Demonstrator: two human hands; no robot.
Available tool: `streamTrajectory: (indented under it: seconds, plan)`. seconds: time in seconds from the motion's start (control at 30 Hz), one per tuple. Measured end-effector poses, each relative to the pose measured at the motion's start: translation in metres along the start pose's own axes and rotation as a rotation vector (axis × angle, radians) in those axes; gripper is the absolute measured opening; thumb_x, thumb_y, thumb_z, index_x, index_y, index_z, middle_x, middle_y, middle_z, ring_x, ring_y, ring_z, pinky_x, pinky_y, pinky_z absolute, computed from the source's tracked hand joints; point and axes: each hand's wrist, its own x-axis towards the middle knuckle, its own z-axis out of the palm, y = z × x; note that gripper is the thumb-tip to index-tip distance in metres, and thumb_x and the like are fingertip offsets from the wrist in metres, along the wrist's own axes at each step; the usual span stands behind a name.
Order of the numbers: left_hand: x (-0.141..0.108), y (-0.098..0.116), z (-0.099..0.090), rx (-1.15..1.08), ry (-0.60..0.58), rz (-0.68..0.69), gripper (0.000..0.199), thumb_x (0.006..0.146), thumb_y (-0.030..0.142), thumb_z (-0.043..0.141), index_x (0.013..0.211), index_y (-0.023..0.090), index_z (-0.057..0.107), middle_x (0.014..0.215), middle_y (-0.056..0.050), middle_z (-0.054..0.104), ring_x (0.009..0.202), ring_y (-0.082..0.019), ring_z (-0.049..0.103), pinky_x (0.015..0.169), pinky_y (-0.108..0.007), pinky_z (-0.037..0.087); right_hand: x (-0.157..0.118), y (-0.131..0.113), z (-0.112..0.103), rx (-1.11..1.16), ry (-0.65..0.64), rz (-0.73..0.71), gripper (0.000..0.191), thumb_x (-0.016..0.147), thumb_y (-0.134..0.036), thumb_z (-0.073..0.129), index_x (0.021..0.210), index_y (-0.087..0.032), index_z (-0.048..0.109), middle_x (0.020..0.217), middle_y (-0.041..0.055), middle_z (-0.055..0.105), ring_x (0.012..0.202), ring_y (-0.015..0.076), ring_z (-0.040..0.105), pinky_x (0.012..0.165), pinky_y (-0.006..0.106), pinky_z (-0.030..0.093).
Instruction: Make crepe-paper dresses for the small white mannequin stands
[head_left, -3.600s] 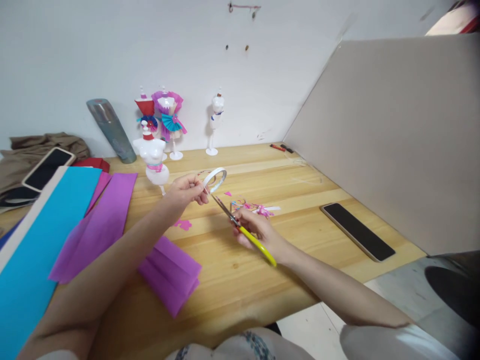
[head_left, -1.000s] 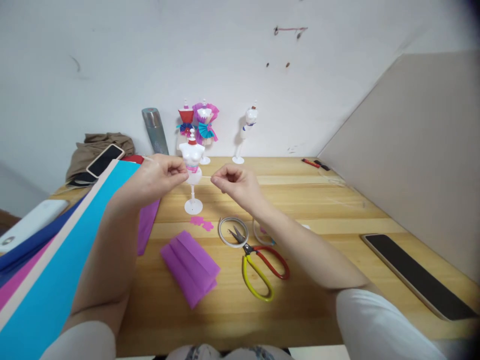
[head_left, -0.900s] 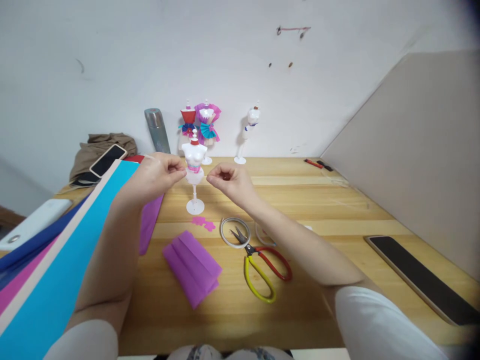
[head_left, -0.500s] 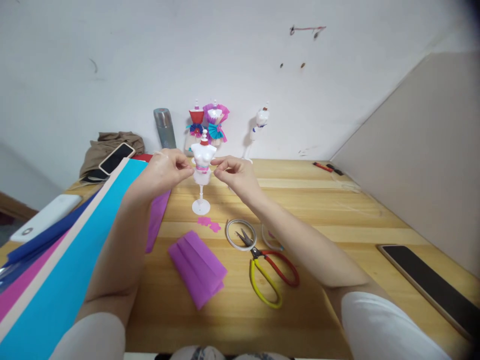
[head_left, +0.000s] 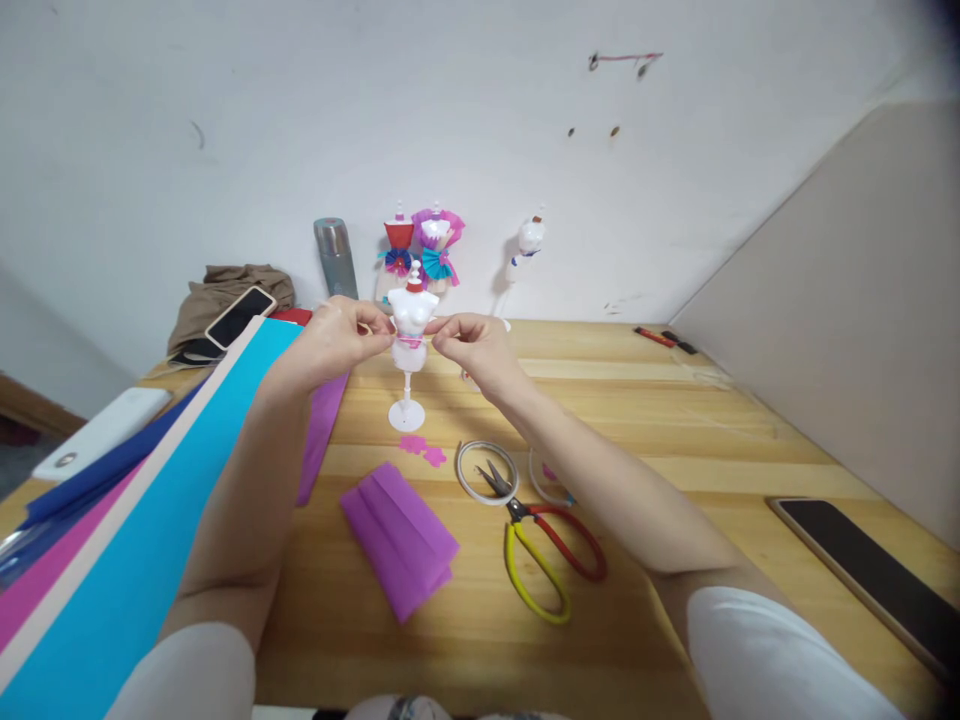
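A small white dress-form mannequin (head_left: 412, 312) stands upright on its round base, with a red band at the neck and a thin pink band (head_left: 409, 341) around its waist. My left hand (head_left: 337, 335) is closed in a pinch against the left side of that waist. From the other side my right hand (head_left: 478, 345) pinches at the waist too, thumb and index close together. Anything fine between the fingertips is too small to make out. In front of the base lie pink flower-shaped cutouts (head_left: 424, 449) and a folded purple sheet (head_left: 400, 541).
Red-and-yellow-handled scissors (head_left: 536, 540) lie beside a tape ring (head_left: 487, 472), partly under my right forearm. Dressed mannequins (head_left: 398, 240) and a bare one (head_left: 531, 238) stand by the wall near a flask (head_left: 335, 258). Coloured sheets (head_left: 187, 480) fill the left; a phone (head_left: 862, 570) lies right.
My right fingertips have come in closer to the mannequin's waist, and my left fingers press nearer as well. The whole view has shifted slightly; the mannequin stays in place.
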Motion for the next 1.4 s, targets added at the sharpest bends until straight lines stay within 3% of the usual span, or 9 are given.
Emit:
streamTrajectory:
  seconds: [0.4,0.77,1.03,1.4]
  plan:
    - [0.001,0.004,0.003,-0.036,-0.008,-0.047,0.017,0.069,0.031,0.064,0.067,0.015,0.066,0.077,-0.006,0.07,0.074,-0.017,0.06,0.071,-0.03,0.047,0.008,0.007,-0.001,0.036,-0.017,-0.001,0.009,0.063,-0.024,0.067,0.058,-0.021,0.061,0.077,0.003,0.073,0.084,0.0189,0.067,0.082,0.035,0.051]
    - [0.006,-0.005,0.006,-0.099,-0.016,-0.035,0.018,0.068,0.032,0.066,0.064,0.015,0.064,0.063,-0.001,0.062,0.065,-0.014,0.054,0.063,-0.028,0.041,0.023,0.017,0.001,0.062,-0.04,0.001,0.016,0.059,-0.029,0.072,0.058,-0.019,0.061,0.063,-0.0011,0.062,0.063,0.0118,0.055,0.064,0.029,0.044]
    - [0.008,-0.005,0.005,-0.108,-0.019,-0.038,0.016,0.068,0.029,0.066,0.061,0.015,0.063,0.061,0.001,0.059,0.062,-0.012,0.049,0.06,-0.027,0.036,0.034,0.016,-0.004,0.085,-0.182,0.036,0.018,0.058,-0.03,0.074,0.058,-0.018,0.061,0.055,-0.0049,0.055,0.052,0.0071,0.041,0.052,0.025,0.032]
    - [0.009,-0.004,0.008,-0.124,-0.021,-0.005,0.019,0.067,0.032,0.067,0.059,0.016,0.06,0.06,0.001,0.058,0.062,-0.012,0.05,0.059,-0.025,0.038,0.054,0.017,-0.011,0.165,-0.457,0.182,0.025,0.05,-0.026,0.083,0.063,-0.018,0.063,0.058,-0.0049,0.059,0.052,0.0069,0.045,0.047,0.02,0.033]
